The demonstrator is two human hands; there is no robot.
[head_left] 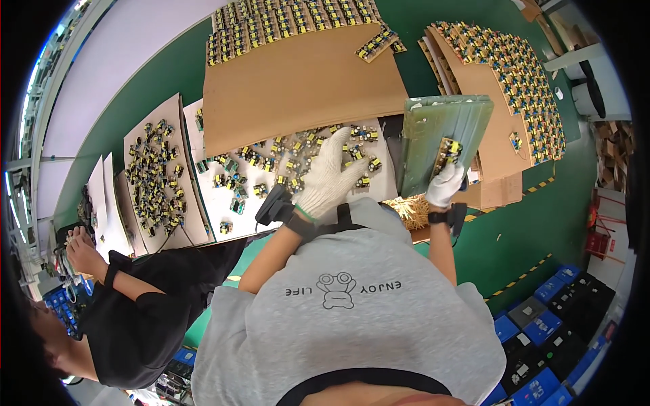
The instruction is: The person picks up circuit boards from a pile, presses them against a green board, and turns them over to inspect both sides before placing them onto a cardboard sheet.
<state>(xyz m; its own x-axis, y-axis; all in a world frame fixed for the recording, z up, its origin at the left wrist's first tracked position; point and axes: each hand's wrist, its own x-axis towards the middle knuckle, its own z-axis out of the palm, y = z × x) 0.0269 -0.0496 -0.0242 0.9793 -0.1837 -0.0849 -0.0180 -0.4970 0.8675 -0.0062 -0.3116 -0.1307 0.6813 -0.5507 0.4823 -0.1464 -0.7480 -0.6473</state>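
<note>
My left hand (328, 181), in a white knitted glove, is stretched over a white work surface (269, 213) strewn with small circuit boards (257, 159). Its fingers are spread and nothing shows in them; some boards lie right beside the fingertips. To the right, my gloved right hand (445, 187) grips the lower end of a circuit board strip (447, 153) with yellow and dark parts. The strip is held upright in front of a pale green slab-like block (426, 128); whether it touches the block I cannot tell.
Ahead lies a cardboard sheet (298, 81) with rows of boards (284, 24) at its far side. More boards in rows cover cardboard (535, 101) at the right. A loose pile (157, 179) lies left, near a co-worker's hand (82, 252). Blue bins (542, 325) stand lower right.
</note>
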